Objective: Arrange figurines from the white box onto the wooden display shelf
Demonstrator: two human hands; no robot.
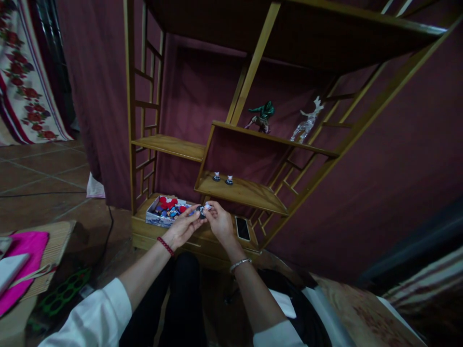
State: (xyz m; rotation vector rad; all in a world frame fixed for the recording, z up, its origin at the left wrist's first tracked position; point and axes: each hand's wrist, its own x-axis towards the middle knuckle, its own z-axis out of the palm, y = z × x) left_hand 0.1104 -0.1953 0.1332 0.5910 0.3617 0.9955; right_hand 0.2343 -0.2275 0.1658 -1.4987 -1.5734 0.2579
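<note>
Both my hands meet in front of the cabinet, just below the middle shelf. Between the fingertips of my left hand (183, 227) is a small dark round base (201, 211). My right hand (220, 222) pinches a tiny white figurine (207, 206) right at that base. Fingers hide part of both, so I cannot tell whether they are joined. On the shelf above stand two similar figurines, one on the left (216, 176) and one on the right (229, 180), each on a dark base. Beside my left hand lies an open box (154, 219) of red, blue and dark small pieces.
A phone (242, 228) lies on the cabinet's lower top, right of my hands. Higher up stand a green-cloaked figure (264, 115) and a clear deer ornament (307, 120). The wooden cabinet (249, 196) has staggered shelves. A low table (47, 270) with a pink cloth is at left.
</note>
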